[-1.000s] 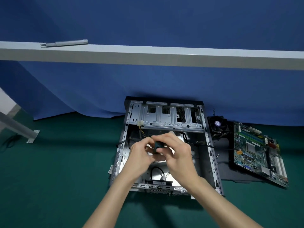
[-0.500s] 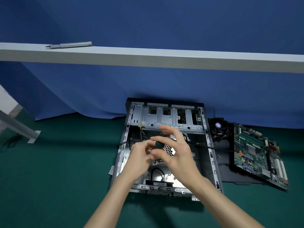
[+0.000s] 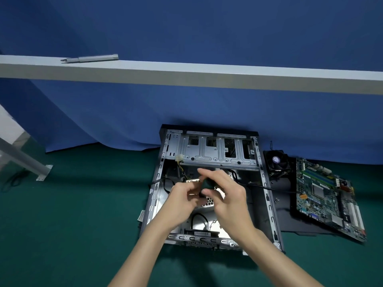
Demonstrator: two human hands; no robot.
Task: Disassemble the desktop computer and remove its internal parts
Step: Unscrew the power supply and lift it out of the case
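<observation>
The open desktop case [image 3: 267, 195] lies flat on the green floor, with its metal drive cage [image 3: 207, 156] at the far end and black cables inside. Both my hands hover over its middle. My right hand [image 3: 230, 195] pinches the dark handle of a screwdriver [image 3: 207, 183] between thumb and fingers, with the index finger stretched over the top. My left hand [image 3: 182, 200] has its fingers curled round the tool's lower part just below the handle. The tip and whatever it touches are hidden by my hands.
A removed motherboard [image 3: 323, 195] lies to the right on a black side panel [image 3: 284, 216], with a CPU fan [image 3: 276, 161] behind it and loose screws [image 3: 276, 199] beside the case. A grey pen-shaped tool [image 3: 91, 58] rests on the white beam [image 3: 207, 75]. A metal leg [image 3: 31, 164] stands far left.
My right hand's fingers lifted off the handle, then closed on it again in a new grip. My left hand stayed on the tool's lower part.
</observation>
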